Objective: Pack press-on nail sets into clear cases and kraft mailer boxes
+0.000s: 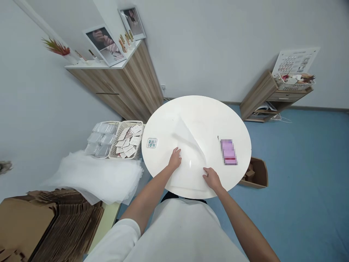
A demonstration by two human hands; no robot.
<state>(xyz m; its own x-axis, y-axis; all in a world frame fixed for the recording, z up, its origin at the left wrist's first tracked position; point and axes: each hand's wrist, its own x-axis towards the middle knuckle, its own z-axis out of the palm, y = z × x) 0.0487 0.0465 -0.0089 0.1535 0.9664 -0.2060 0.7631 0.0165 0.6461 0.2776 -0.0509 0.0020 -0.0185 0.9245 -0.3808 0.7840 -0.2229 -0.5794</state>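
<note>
My white shirt (185, 233) is closest to the camera, and beyond it the thin white sheet (188, 174) lies on the round table (215, 112), between my two hands. My left hand (176, 158) is at its left side, fingers curled and a little apart. My right hand (212, 178) is at its right edge, thumb and forefinger close to it; I can't tell whether they pinch it.

The sheet is pale and slightly see-through, with a glossy streak near the middle and a soft grey shadow across its far part, which tapers to a point.

Near the table's left edge, a small clear case (152, 143) holds blue-green pieces. Left of the table, one perforated basket (138, 153) is heaped with printed cards (128, 141); the one beside it carries clear plastic boxes (102, 138). At lower right, a brown carton (261, 174) contains smaller brown boxes (249, 173).
</note>
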